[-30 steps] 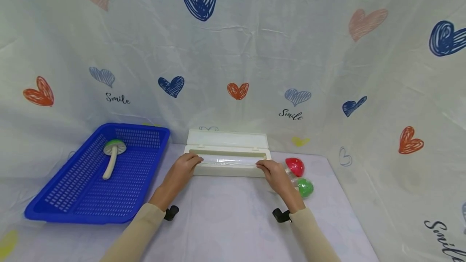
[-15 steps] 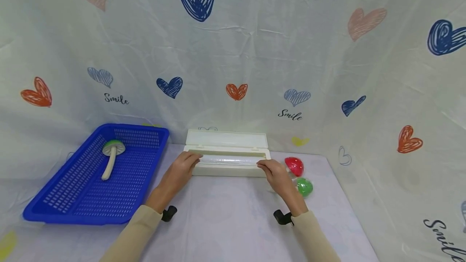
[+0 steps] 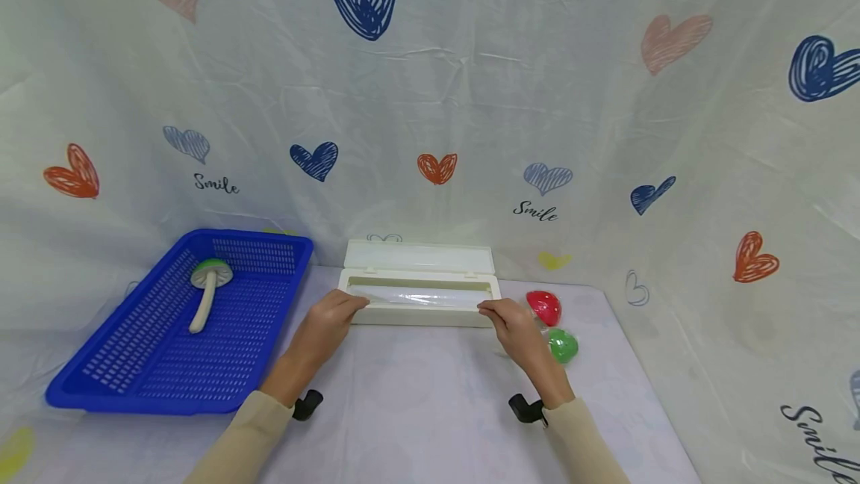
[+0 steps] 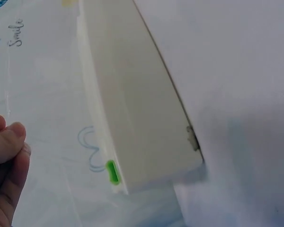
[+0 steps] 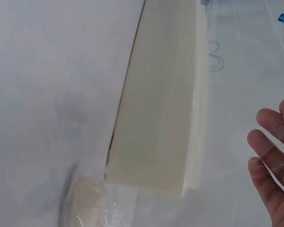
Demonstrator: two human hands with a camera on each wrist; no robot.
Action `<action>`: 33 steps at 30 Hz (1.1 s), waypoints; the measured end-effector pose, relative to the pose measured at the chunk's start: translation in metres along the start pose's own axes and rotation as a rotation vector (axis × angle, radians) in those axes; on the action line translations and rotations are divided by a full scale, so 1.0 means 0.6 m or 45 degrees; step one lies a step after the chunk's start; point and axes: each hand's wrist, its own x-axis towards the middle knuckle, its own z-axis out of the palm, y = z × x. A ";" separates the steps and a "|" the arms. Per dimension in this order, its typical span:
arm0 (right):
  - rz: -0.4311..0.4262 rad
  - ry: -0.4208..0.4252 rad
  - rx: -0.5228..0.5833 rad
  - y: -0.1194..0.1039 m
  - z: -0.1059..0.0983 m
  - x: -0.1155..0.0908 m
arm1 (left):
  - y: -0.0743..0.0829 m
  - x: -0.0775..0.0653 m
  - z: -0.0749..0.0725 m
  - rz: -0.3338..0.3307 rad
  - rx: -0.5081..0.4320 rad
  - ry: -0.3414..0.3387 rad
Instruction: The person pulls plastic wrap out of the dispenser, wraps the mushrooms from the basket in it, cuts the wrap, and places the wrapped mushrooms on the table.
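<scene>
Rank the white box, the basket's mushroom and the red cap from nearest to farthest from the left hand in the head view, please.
1. White box, beside the left hand.
2. Mushroom, leftward, inside the blue basket.
3. Red cap, rightward, past the box's right end.

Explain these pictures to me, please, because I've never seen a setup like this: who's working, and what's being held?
There's no machine at work here, just a person's bare left hand and right hand. The wide view comes from a camera on the head, looking forward and down. The two close views come from a small black camera on each wrist. On the white-covered table sits an open white box with a clear, shiny roll inside. Beside it are a blue basket holding a green-topped mushroom, and, behind the right hand, a red cap and a green cap. The hands' grip seems to be on thin clear film.
</scene>
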 end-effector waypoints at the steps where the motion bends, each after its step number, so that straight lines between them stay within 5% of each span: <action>1: -0.004 0.003 -0.001 -0.002 -0.001 -0.001 | 0.001 0.000 -0.003 0.016 -0.003 0.006; 13: -0.059 0.029 -0.058 -0.018 -0.018 -0.014 | 0.016 -0.004 -0.025 0.132 -0.073 -0.035; 33: -0.114 0.014 -0.038 -0.035 -0.039 -0.034 | 0.038 -0.022 -0.047 0.068 -0.142 -0.166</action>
